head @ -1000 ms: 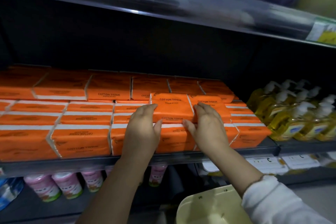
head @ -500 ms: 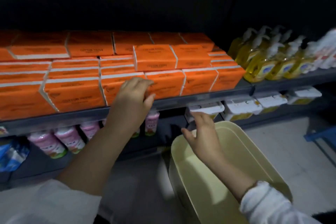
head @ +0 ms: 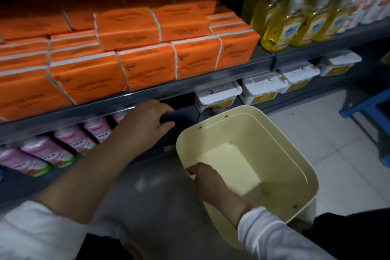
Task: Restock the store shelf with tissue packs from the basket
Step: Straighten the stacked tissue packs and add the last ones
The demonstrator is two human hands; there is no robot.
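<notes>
Currently my right hand is at the 6 o'clock area of the view, with its fingers curled over the near-left rim of the pale yellow basket; the fingers are pressed onto that rim, gripping the basket itself. The basket interior shows only its bare floor; no tissue pack is visible inside it. My left hand is at the centre of the view, just below the front edge of the store shelf, with fingers loosely spread and the thumb apart from them; it holds nothing, and I cannot tell whether the fingertips touch the shelf edge. The orange tissue packs fill the shelf from 9 o'clock to 1 o'clock, stacked in rows with a further layer on top; one upper pack sits at 12 o'clock beside a second upper pack. Yellow pump bottles stand on the same shelf level at 2 o'clock, just beside the rightmost tissue packs. Below the shelf, pink bottles lie at 8 o'clock, and white-lidded tubs sit at 3 o'clock, just beyond the far rim of the basket. White sleeves cover both forearms near the lower frame edge.
</notes>
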